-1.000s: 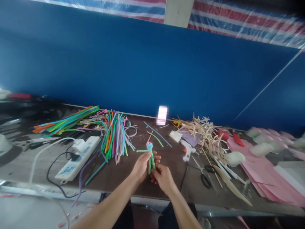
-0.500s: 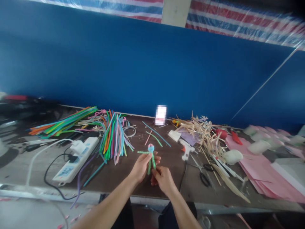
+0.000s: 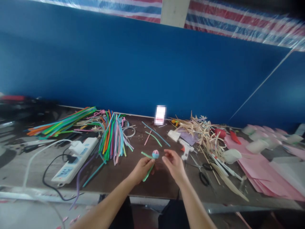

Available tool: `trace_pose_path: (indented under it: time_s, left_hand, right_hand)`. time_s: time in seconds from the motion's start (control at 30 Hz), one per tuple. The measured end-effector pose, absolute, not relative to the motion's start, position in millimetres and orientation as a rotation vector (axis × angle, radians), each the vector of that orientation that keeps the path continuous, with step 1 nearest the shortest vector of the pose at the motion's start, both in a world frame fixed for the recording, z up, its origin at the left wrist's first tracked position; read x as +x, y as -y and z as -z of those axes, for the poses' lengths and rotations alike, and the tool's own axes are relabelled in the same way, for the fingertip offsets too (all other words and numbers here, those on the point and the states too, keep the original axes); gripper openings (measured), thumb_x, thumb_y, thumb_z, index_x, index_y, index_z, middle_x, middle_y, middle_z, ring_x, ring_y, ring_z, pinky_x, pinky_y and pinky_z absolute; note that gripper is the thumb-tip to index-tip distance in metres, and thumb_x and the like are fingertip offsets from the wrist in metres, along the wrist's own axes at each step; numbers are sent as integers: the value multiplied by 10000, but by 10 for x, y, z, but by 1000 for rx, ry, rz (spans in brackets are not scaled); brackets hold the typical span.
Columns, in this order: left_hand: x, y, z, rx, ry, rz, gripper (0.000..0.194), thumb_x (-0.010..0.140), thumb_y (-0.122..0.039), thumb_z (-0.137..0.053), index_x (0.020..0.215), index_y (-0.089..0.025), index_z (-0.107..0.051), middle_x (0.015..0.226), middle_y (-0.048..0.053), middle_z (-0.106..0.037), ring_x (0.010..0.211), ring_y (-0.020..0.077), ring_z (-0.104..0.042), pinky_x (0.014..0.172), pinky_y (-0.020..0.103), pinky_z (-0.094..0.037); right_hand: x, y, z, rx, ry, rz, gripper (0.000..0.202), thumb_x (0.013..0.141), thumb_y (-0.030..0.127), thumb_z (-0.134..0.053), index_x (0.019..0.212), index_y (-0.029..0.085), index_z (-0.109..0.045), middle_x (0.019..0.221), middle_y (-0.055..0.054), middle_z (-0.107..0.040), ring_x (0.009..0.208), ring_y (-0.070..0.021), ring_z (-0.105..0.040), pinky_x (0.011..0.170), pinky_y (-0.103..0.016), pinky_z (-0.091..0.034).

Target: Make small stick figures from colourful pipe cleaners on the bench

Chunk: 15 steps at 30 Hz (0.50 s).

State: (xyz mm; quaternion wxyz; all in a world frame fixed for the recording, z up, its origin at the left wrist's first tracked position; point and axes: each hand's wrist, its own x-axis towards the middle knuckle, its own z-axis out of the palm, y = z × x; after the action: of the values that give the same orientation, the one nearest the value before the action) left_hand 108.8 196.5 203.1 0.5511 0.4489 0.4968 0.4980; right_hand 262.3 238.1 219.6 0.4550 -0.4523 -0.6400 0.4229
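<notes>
My left hand (image 3: 143, 169) pinches a small pipe-cleaner figure (image 3: 155, 154) over the middle of the table. The figure has a round blue head with a pink top, and green stems stick out to the upper left and below the fingers. Part of it is hidden by my fingers. Just right of the head, my right hand (image 3: 173, 162) is raised with thumb and fingers apart, holding nothing. Loose green (image 3: 153, 138), blue and pink stems lie beyond the hands.
Bundles of coloured pipe cleaners (image 3: 115, 136) and a white power strip (image 3: 75, 161) lie at left. At right are a white glue gun (image 3: 186, 149), scissors (image 3: 203, 178), pale dried strips (image 3: 202, 130) and pink sheets (image 3: 252, 165).
My right hand has let go of the figure's lower green stem and moved up and right, its fingers opening. The figure has turned and shifted slightly right in my left hand.
</notes>
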Motion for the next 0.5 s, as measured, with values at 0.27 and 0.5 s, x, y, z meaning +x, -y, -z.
trace_pose_path:
  time_s: [0.27, 0.5]
  left_hand:
    - [1087, -1927, -2006, 1221, -1035, -1012, 372, 770, -460, -473, 679, -113, -570, 586, 35, -584, 417, 70, -447, 428, 190, -315]
    - [1095, -1920, -1994, 1155, -1071, -1098, 347, 784, -457, -450, 702, -127, -523, 573, 21, -585, 382, 63, -444, 390, 176, -295]
  right_hand:
    - [2509, -2445, -2484, -982, 1981, -1447, 274, 658, 183, -590, 929, 163, -630, 653, 43, -555, 576, -83, -483, 568, -187, -390]
    - [2454, -2411, -2443, -994, 2051, -1147, 196, 668, 169, -572, 855, 164, -631, 704, 18, -569, 623, -100, -491, 588, -195, -389]
